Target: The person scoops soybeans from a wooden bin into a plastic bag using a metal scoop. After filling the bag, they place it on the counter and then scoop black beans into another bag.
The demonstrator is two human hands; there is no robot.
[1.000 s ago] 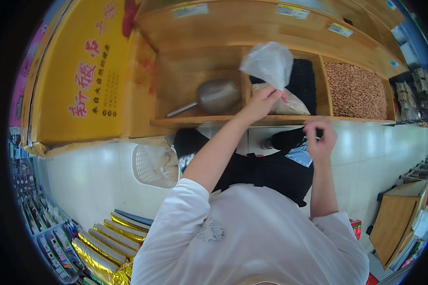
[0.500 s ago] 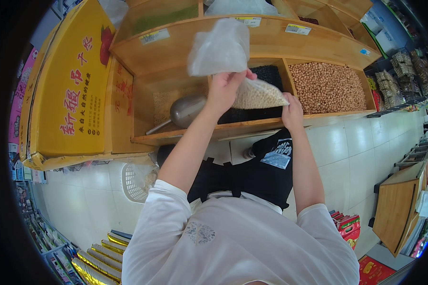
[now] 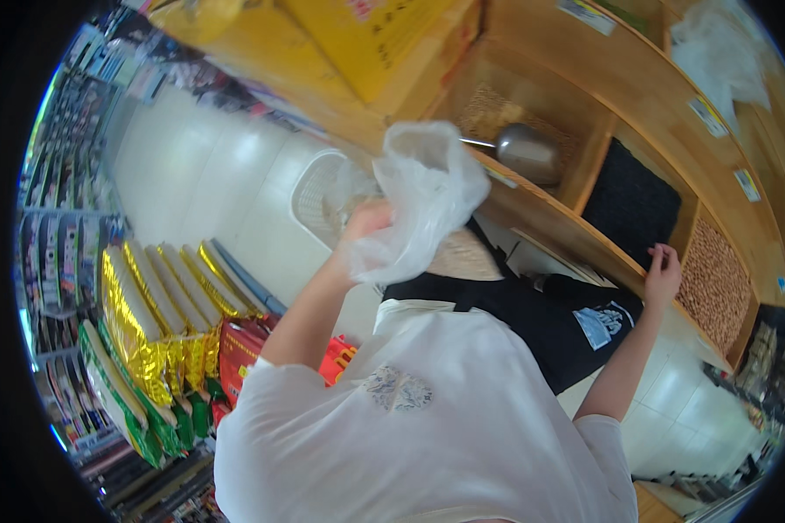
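Observation:
My left hand [image 3: 368, 234] is closed around the gathered part of a clear plastic bag [image 3: 432, 187]. The bag's loose top flares up and covers some of my fingers. Pale grains [image 3: 467, 259] fill the bottom of the bag, which hangs in front of my dark apron. Off to the right, my right hand [image 3: 663, 272] hovers at the front edge of the wooden bins, between the black grains [image 3: 632, 199] and the brown speckled beans [image 3: 717, 288]. Its fingers are loosely bent and apart, with nothing seen in them.
A metal scoop [image 3: 529, 155] lies in the left bin of the wooden display [image 3: 584, 235]. A yellow carton [image 3: 366, 52] stands beside it. A white basket [image 3: 314, 196] holding plastic bags sits on the floor. Gold packages [image 3: 153, 314] are stacked at the left, before shelves [image 3: 61, 235].
My view has swung left. My left hand has carried the bag away from the bins, toward the basket side. My right hand has let go of the bag's lower corner.

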